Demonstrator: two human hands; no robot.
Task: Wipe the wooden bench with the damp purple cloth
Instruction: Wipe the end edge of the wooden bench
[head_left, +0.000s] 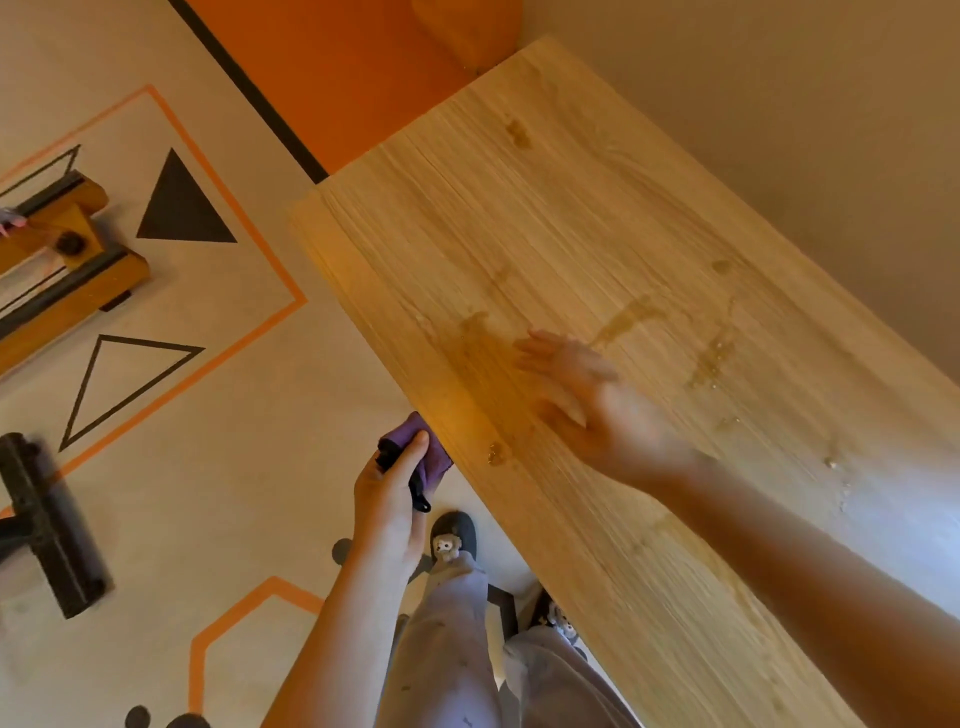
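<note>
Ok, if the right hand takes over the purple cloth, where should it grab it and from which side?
Probably the bunched end of the purple cloth that sticks out past the thumb of the left hand, at the edge of the wooden bench. Come from the bench side: the left hand wraps the near part, and the open right hand hovers over the bench.

- The left hand (389, 504) grips the purple cloth (434, 465) over the floor (249, 415), just beside the wooden bench (545, 208) at its left edge.
- The right hand (582, 400), fingers spread and blurred, is over the bench top; whether it touches cannot be told.
- Wet streaks (631, 314) mark the wood to the right of that hand.
- A dark triangle (182, 208) is printed on the floor, far left.
</note>
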